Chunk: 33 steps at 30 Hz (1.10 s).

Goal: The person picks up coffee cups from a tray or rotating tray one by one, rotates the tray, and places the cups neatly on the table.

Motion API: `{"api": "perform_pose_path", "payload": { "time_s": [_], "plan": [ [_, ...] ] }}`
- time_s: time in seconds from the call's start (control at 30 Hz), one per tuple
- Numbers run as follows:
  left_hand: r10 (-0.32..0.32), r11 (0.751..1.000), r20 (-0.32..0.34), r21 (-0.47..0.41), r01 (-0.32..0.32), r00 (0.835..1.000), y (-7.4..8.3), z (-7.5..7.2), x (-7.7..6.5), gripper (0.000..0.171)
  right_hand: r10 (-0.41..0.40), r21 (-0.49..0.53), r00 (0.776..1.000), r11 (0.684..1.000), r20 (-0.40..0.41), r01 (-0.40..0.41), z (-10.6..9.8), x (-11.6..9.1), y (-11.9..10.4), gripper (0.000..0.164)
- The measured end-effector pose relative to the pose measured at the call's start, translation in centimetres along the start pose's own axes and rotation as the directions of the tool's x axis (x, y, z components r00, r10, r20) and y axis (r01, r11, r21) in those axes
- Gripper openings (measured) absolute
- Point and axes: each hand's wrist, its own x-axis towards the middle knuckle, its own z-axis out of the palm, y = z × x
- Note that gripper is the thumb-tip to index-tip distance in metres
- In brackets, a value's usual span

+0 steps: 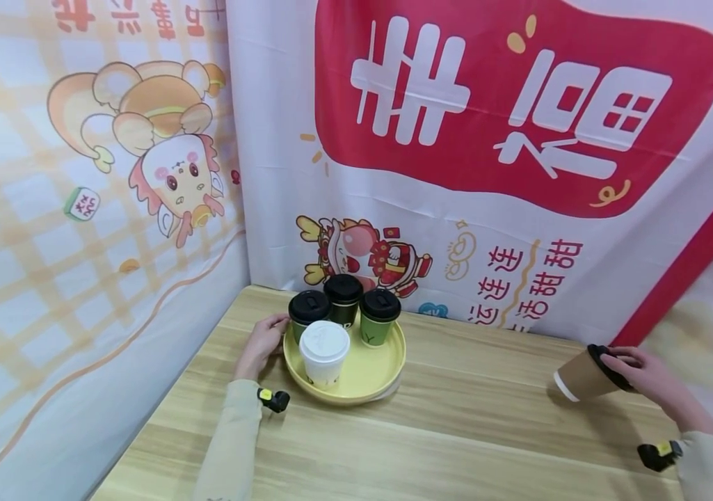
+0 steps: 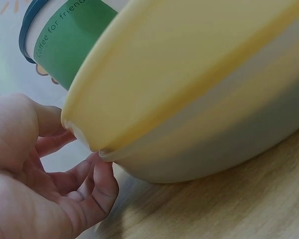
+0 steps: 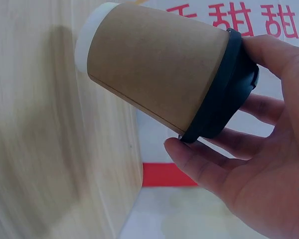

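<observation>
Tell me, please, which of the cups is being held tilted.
The brown cup, held by its black lid in the right hand; the other four stand together on the round yellow tray.

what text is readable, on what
"幸福": back cloth
"运连连", "活甜甜": same cloth
"事兴": left cloth, upside down, neighbours unclear
"Coffee for friend": green cup, cut off
Too small: marks on white cup, black cup, light-green cup
None seen: brown cup
</observation>
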Motion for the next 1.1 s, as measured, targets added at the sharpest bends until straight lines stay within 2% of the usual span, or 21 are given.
{"api": "perform_pose_path", "payload": {
  "time_s": [0.27,0.43,0.73,0.97,1.1],
  "plan": [
    [0.001,1.0,0.001,0.008,-0.001,1.0,0.2,-0.1,0.3,0.034,0.008,-0.014,1.0,1.0,0.004,-0.008,-0.9,-0.7,1.6,0.055],
    [-0.003,1.0,-0.01,0.018,0.003,1.0,0.1,-0.3,0.2,0.034,-0.001,-0.07,1.0,0.998,-0.024,-0.001,-1.3,-0.6,2.6,0.051],
    [-0.002,1.0,-0.014,0.025,0.003,1.0,0.1,-0.2,0.2,0.034,-0.115,-0.238,0.982,0.968,-0.152,0.076,-0.5,-0.1,3.7,0.051],
    [0.009,1.0,-0.018,0.028,-0.008,1.0,0.1,-0.1,0.2,0.034,-0.19,-0.284,0.964,0.95,-0.187,0.132,0.1,0.5,4.0,0.052],
    [0.006,1.0,-0.013,0.018,-0.006,1.0,-0.1,0.0,0.2,0.034,-0.201,-0.281,0.96,0.949,-0.194,0.142,0.4,0.6,4.1,0.054]
  ]
}}
